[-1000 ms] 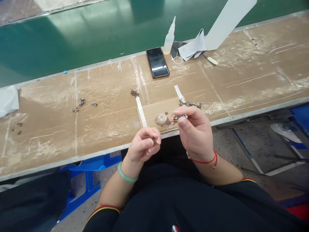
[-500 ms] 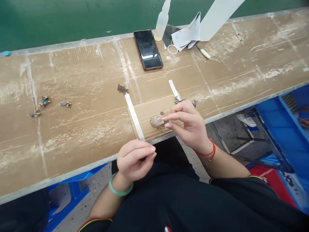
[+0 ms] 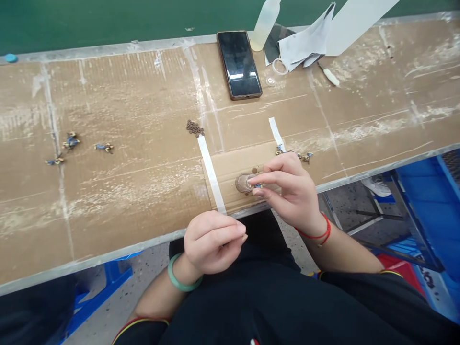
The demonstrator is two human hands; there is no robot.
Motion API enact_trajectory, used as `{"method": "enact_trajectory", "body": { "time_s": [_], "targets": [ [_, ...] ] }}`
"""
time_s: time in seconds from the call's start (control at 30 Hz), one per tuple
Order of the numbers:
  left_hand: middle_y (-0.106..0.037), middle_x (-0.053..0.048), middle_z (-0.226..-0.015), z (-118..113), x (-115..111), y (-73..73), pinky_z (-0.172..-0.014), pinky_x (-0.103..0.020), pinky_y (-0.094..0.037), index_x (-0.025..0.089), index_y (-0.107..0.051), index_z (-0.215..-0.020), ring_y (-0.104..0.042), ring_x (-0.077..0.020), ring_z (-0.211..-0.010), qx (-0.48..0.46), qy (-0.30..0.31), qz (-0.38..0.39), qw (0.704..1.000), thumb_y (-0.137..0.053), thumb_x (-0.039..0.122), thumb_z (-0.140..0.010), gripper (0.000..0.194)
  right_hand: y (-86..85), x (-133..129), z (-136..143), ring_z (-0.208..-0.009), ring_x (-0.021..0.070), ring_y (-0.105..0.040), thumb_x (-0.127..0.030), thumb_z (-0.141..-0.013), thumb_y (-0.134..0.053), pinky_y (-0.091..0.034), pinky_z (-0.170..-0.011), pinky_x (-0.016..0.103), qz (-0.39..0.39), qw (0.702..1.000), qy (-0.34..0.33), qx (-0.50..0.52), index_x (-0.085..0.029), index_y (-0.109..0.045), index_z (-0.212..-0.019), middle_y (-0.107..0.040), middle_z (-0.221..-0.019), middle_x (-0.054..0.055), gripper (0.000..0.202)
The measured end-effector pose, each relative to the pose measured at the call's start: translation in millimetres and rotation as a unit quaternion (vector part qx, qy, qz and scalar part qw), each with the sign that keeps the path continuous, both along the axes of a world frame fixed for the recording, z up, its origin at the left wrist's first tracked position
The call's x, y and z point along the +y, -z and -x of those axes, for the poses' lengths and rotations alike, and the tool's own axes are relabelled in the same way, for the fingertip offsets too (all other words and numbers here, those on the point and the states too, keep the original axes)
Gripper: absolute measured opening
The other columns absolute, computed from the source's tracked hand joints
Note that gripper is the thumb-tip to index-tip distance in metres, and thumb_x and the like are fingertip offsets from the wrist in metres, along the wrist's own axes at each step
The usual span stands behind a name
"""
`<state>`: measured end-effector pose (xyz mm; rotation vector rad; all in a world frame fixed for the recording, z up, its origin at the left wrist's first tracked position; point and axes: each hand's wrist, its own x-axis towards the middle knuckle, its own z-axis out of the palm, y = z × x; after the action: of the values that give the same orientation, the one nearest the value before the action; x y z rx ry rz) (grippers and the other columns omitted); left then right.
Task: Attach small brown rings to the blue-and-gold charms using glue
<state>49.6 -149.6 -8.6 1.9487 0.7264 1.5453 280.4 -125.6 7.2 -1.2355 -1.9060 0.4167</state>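
My right hand (image 3: pixel 289 191), with a red cord at the wrist, is closed in a pinch. A small blue figure (image 3: pixel 258 185) shows between its thumb and fingers, partly hidden. The fingertips are over the right edge of a small round brownish container (image 3: pixel 243 183) with a clear, shiny part; whether they touch it I cannot tell. It stands on a cardboard piece (image 3: pixel 230 163). My left hand (image 3: pixel 214 242), wearing a green bangle, is pinched just off the table's near edge; whatever it holds is hidden.
Small brown rings (image 3: pixel 194 128) lie heaped by a white tape strip (image 3: pixel 212 175). Several blue-and-gold figures (image 3: pixel 71 142) lie at left, others (image 3: pixel 307 157) beyond my right hand. Behind are a phone (image 3: pixel 239 64), a squeeze bottle (image 3: pixel 265 26), papers (image 3: pixel 305 43) and a white-handled tool (image 3: pixel 330 76).
The view has shifted, so the table things sit farther right. My right hand still pinches the blue figure beside the round container, now covering more of its clear part. My left hand stays pinched.
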Motion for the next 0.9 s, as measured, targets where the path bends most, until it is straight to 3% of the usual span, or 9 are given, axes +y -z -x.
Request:
{"method": "enact_trajectory", "body": {
  "time_s": [0.47, 0.7, 0.8, 0.9],
  "targets": [
    [-0.081, -0.003, -0.082, -0.5, 0.6, -0.6, -0.057, -0.023, -0.064, 0.019, -0.074, -0.104, -0.075, -0.014, -0.064, -0.012, -0.01, 0.014, 1.0, -0.071, 0.018, -0.105, 0.003, -7.4, -4.5, -4.7, -0.087, 0.0239, -0.065, -0.027, -0.101, -0.079, -0.054, -0.083, 0.045, -0.037, 0.999, 0.012, -0.029, -0.033, -0.086, -0.105, -0.072, -0.09, 0.004, 0.01],
    [-0.079, -0.001, -0.084, -2.3, -1.1, 0.1, -0.054, -0.022, -0.059, 0.02, -0.075, -0.105, -0.071, -0.0123, -0.063, -0.036, -0.053, 0.042, 0.997, -0.073, 0.022, -0.106, 0.003, -1.1, -5.3, -6.9, -0.087, 0.0245, -0.066, -0.029, -0.101, -0.08, -0.054, -0.084, 0.047, -0.064, 0.997, 0.026, -0.034, -0.033, -0.086, -0.105, -0.073, -0.09, 0.004, 0.008],
    [-0.077, 0.0, -0.083, -8.2, -2.1, 2.4, -0.056, -0.022, -0.057, 0.021, -0.077, -0.103, -0.07, -0.0121, -0.064, -0.064, -0.075, 0.063, 0.993, -0.077, 0.024, -0.104, 0.003, -1.9, -9.7, -6.1, -0.087, 0.0246, -0.066, -0.029, -0.1, -0.082, -0.054, -0.085, 0.047, -0.059, 0.997, 0.044, -0.009, -0.035, -0.086, -0.108, -0.071, -0.089, 0.003, 0.011],
    [-0.074, 0.001, -0.079, -17.8, -1.9, 3.4, -0.057, -0.022, -0.055, 0.023, -0.078, -0.104, -0.069, -0.012, -0.065, -0.112, -0.075, 0.084, 0.987, -0.08, 0.028, -0.104, 0.005, -9.7, -17.8, 8.9, -0.088, 0.0249, -0.068, -0.032, -0.101, -0.081, -0.058, -0.083, 0.046, -0.053, 0.993, 0.069, 0.086, -0.035, -0.085, -0.107, -0.071, -0.09, 0.004, 0.008]
  ]
}}
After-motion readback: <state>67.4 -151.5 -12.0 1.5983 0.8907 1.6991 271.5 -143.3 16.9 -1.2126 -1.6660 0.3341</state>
